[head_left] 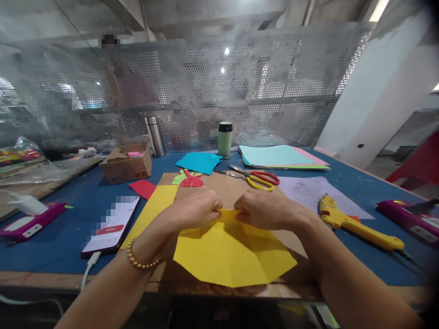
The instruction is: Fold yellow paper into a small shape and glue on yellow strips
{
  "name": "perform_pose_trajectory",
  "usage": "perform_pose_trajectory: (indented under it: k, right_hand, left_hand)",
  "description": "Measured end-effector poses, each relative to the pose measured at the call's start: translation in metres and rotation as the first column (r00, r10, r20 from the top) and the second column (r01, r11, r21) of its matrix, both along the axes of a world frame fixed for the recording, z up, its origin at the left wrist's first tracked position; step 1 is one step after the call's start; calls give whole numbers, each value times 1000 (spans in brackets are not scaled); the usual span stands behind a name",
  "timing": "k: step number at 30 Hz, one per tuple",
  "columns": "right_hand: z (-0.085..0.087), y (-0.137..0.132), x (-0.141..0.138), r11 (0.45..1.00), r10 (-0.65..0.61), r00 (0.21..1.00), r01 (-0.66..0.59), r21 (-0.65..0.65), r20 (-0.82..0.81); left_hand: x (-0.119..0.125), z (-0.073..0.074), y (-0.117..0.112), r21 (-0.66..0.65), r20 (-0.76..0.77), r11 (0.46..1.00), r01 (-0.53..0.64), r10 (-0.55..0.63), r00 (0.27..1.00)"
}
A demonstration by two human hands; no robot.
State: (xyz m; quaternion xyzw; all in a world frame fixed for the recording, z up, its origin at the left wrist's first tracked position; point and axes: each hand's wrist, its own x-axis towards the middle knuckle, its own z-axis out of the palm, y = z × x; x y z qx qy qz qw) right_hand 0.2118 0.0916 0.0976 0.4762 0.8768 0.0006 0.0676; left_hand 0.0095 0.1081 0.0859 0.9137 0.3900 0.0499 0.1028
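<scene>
A sheet of yellow paper (233,256) with creases and an angular, rounded lower edge hangs between my two hands, just over the cardboard (226,185). My left hand (197,208) pinches its top edge from the left, fingers curled in. From the right, my right hand (262,208) grips the same edge in a similar pinch, a short gap away. Another yellow sheet (151,210) lies under my left forearm. Beyond my left hand are red cut paper shapes (192,179) and green cut paper pieces (179,177). Yellow-handled scissors (262,183) and red-handled scissors (270,176) lie past my right hand.
A phone (111,226) with its cable lies left. To the right is a yellow glue gun (360,228) on lilac paper (318,194). Behind stand a cardboard box (126,167), a steel flask (156,137), a green bottle (225,141), blue paper (199,162) and stacked coloured sheets (277,156).
</scene>
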Motion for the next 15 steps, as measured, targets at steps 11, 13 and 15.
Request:
perform_pose_trajectory:
  k: [11, 13, 15]
  right_hand:
    - [5, -2, -4, 1000, -3, 994, 3, 2, -108]
    - [5, 1, -3, 999, -25, 986, 29, 21, -167]
    - [5, 4, -2, 998, -27, 981, 36, 43, -192]
  left_hand:
    - [-3, -1, 4, -78, 36, 997, -14, 17, 999]
    - [-5, 1, 4, -118, 38, 992, -46, 51, 998]
    - [-6, 2, 4, -151, 42, 986, -76, 83, 996]
